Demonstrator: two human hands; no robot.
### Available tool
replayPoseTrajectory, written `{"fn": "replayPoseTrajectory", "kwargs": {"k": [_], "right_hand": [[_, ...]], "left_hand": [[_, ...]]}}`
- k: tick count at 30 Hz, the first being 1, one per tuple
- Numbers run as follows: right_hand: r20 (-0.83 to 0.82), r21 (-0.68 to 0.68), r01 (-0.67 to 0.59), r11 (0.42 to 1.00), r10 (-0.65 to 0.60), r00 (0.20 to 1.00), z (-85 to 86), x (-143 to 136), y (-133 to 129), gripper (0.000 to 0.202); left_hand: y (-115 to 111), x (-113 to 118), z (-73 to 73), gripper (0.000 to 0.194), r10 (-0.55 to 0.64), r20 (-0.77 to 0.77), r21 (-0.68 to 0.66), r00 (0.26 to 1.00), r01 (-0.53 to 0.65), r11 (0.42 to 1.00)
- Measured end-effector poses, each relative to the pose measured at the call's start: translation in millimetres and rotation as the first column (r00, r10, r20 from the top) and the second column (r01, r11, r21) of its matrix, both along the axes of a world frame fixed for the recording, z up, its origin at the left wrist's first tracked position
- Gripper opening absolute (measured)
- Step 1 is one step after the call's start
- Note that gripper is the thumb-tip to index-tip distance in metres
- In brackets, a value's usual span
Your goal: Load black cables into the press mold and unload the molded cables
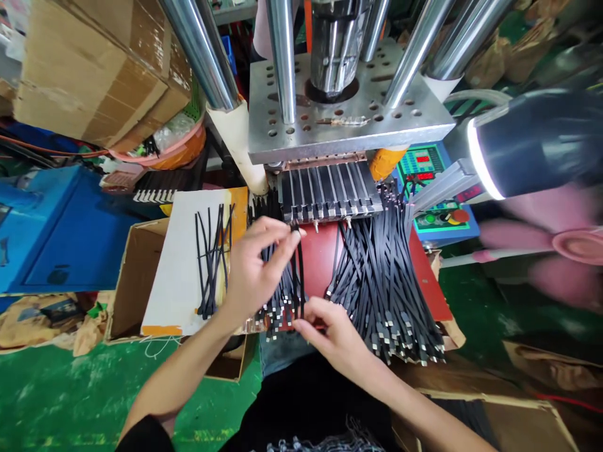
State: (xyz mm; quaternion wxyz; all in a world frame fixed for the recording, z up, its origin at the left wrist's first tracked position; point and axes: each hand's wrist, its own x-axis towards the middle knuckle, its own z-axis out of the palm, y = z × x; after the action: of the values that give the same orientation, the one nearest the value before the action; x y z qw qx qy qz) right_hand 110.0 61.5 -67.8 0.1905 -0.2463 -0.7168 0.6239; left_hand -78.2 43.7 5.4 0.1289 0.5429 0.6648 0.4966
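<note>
My left hand [257, 260] pinches the upper end of a short black cable [301, 270] between thumb and fingers, just below the front edge of a metal mould [332, 188]. The cable hangs down toward me. At its lower end my right hand [332, 329] is closed, thumb against the curled fingers, which hide that end. To the right lies a large heap of black cables [381, 270] with metal plug tips. A smaller pile of black cables [282, 295] is partly covered by my left hand. Dark strips fill the mould's parallel slots.
A press plate [348, 135] on steel columns stands over the mould. At left, a white board [174, 263] carries several cables. A control panel [436, 188], a dark lamp-like cylinder [532, 144] and a pink fan [565, 245] are at right; cardboard boxes [89, 75] at left.
</note>
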Motion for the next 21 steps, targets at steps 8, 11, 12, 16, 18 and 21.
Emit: {"fn": "replayPoseTrajectory", "kwargs": {"k": [8,11,12,16,18,21], "right_hand": [[0.177,0.237,-0.146,0.96,0.105,0.979,45.7,-28.9,129.3,0.047],[0.102,0.257,-0.094,0.962,0.07,0.992,46.5,-73.9,180.7,0.048],[0.086,0.247,-0.095,0.964,0.076,0.993,43.4,-88.5,192.6,0.049],[0.073,0.2,-0.092,0.976,0.078,0.994,27.2,-129.9,219.6,0.052],[0.06,0.186,-0.079,0.979,0.069,0.996,20.6,-139.6,224.7,0.052],[0.006,0.23,0.006,0.973,-0.008,1.0,12.9,-144.7,226.8,0.052]], "left_hand": [[110.4,-78.7,-81.1,0.013,0.101,-0.138,-0.032,0.985,-0.106,0.994],[122.7,-87.3,-98.6,0.016,0.171,-0.066,0.02,0.983,-0.17,0.985],[118.6,-87.3,-100.8,0.021,0.181,-0.061,0.049,0.981,-0.179,0.983],[77.1,-86.3,-99.0,0.039,0.003,-0.33,0.165,0.944,0.054,0.985],[59.1,-89.9,-95.2,0.04,-0.18,-0.541,0.105,0.821,0.279,0.955],[51.3,-96.6,-88.6,0.042,-0.294,-0.696,-0.019,0.655,0.393,0.919]]}}
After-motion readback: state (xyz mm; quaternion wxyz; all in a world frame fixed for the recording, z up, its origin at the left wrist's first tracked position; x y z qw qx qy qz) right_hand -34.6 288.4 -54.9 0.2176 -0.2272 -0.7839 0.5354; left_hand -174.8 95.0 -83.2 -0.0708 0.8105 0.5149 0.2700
